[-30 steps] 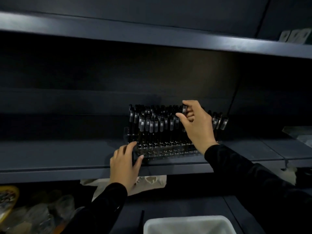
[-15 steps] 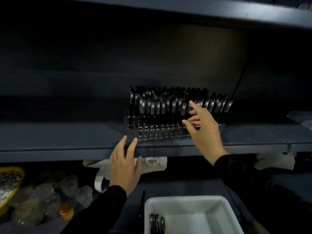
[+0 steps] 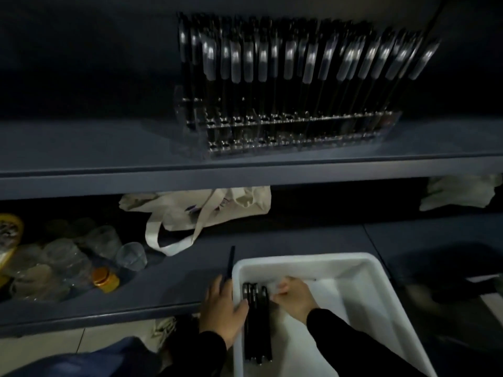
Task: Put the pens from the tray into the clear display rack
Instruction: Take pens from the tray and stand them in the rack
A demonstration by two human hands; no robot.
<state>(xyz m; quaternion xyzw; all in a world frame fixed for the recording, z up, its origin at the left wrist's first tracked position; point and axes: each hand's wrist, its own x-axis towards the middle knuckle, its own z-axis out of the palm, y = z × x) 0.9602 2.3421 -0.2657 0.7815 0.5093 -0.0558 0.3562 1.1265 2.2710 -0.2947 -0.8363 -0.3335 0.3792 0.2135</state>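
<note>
**Two hands down at the white tray, rack nearly full above**

We see both hands in the white rectangular plastic tray [image 3: 362, 270], which sits on the lower dark grey shelf [image 3: 168, 278] w/ its near end past the shelf's front edge. Our left hand [image 3: 221, 308] rests on the tray's left wall, fingers [image 3: 215, 288] laid along the outside and thumb hooked over the rim, touching the small bundle of black pens [image 3: 257, 322] lying lengthwise along that wall. Our right hand [image 3: 292, 296] is inside the tray just right of the bundle, fingers curled in at the pens' far ends; we can't tell whether it actually grips one, since the frame is dim & blurred.

On the upper dark grey shelf [image 3: 81, 148] stands the clear acrylic display rack [image 3: 299, 131], close to the front edge, packed w/ upright black pens w/ silvery clips [image 3: 288, 58]; those toward the right lean rightward.

Elsewhere on the lower shelf: a cream cloth tote bag [image 3: 206, 208] at the back, a thin black stick-like item [image 3: 230, 263] just left of the tray, clear plastic cups [image 3: 81, 248] & an amber-lidded jar [image 3: 104, 280] at left. A pale crumpled cloth [image 3: 460, 194] lies far right.
</note>
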